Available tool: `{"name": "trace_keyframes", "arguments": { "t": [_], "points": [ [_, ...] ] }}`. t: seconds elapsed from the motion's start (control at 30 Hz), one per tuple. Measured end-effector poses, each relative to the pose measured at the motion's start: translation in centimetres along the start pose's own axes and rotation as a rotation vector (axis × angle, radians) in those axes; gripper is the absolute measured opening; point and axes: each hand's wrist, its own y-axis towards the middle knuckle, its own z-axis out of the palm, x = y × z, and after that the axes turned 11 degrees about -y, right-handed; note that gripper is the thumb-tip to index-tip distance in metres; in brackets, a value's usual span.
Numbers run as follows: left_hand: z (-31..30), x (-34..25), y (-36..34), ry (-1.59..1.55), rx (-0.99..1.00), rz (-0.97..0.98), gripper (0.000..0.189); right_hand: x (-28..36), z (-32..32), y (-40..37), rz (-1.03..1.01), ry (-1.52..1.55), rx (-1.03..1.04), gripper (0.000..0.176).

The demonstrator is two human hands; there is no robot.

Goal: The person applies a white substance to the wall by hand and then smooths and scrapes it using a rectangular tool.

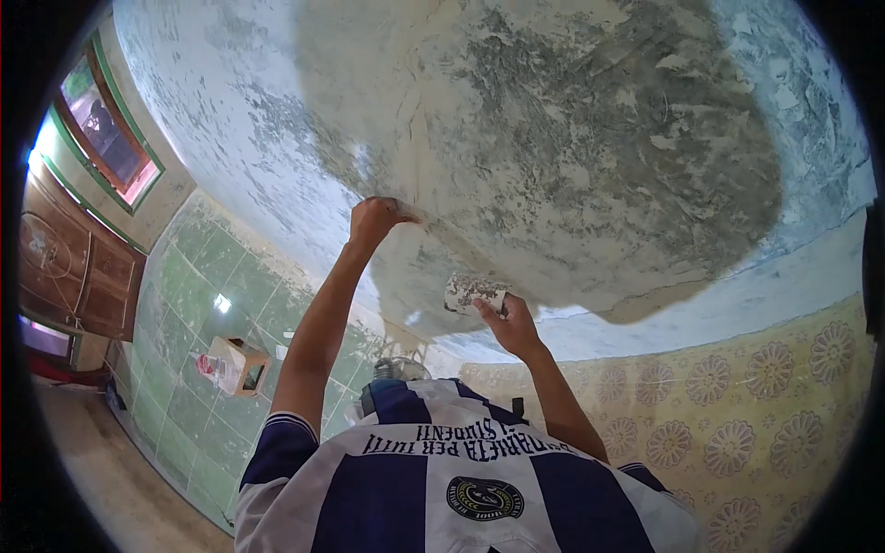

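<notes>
My left hand (376, 221) is raised to the plastered wall (553, 138), its fingers closed round something at the wall that I cannot make out. Lower and to the right, my right hand (509, 323) grips a pale container (475, 294) with brown and grey smears, thumb on its near side. The container is close to the wall. Grey, patchy plaster covers the middle of the wall, with whitish-blue areas around it.
Green floor tiles (217, 267) lie at the left, with a small open box (247, 367) and a plastic bag (214, 365) on them. Beyond are a wooden door (69, 253) and a window (106, 129). Patterned yellow covering (682, 396) spreads at the lower right.
</notes>
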Motion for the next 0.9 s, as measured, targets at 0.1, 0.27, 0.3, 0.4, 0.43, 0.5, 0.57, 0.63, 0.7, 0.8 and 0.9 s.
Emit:
{"name": "trace_keyframes", "arguments": {
  "t": [0.1,0.27,0.3,0.4,0.43,0.5,0.57,0.63,0.7,0.8,0.9],
  "points": [
    [0.8,0.8,-0.4,-0.061,-0.045,0.054,0.048,0.3,0.6,0.6,-0.042,0.057,-0.031,0.037],
    [0.4,0.6,0.2,-0.297,-0.284,0.116,0.048,2.5,0.2,1.1,-0.027,0.041,-0.031,0.036],
    [-0.2,0.3,0.9,-0.29,-0.326,0.095,0.05,2.8,0.1,1.2,0.004,0.021,-0.003,0.036],
    [-3.2,-2.1,2.9,-0.265,-0.328,0.083,0.054,2.1,0.8,1.5,0.02,0.01,0.021,0.037],
    [-3.6,-2.4,3.3,-0.247,-0.295,0.097,0.056,2.0,1.0,1.7,0.0,0.017,0.011,0.038],
    [-4.0,-2.9,3.1,-0.261,-0.288,0.102,0.058,2.1,1.5,1.8,-0.01,0.052,-0.019,0.039],
    [-3.9,-2.8,3.4,-0.272,-0.284,0.114,0.06,2.4,1.4,2.4,-0.026,0.089,-0.056,0.04],
    [-3.8,-2.9,3.6,-0.339,-0.315,0.065,0.061,2.8,0.7,3.0,-0.039,-0.055,-0.081,0.044],
    [-4.1,-2.9,3.9,-0.325,-0.306,0.06,0.062,3.2,-0.3,3.7,0.01,-0.076,-0.079,0.039],
    [-4.8,-4.1,4.9,-0.332,-0.343,0.073,0.062,2.5,-1.1,4.2,-0.031,0.027,-0.163,0.032],
    [-6.4,-6.2,5.6,-0.378,-0.404,0.095,0.06,4.6,-4.3,3.6,-0.171,0.14,-0.246,0.029]
  ]
}}
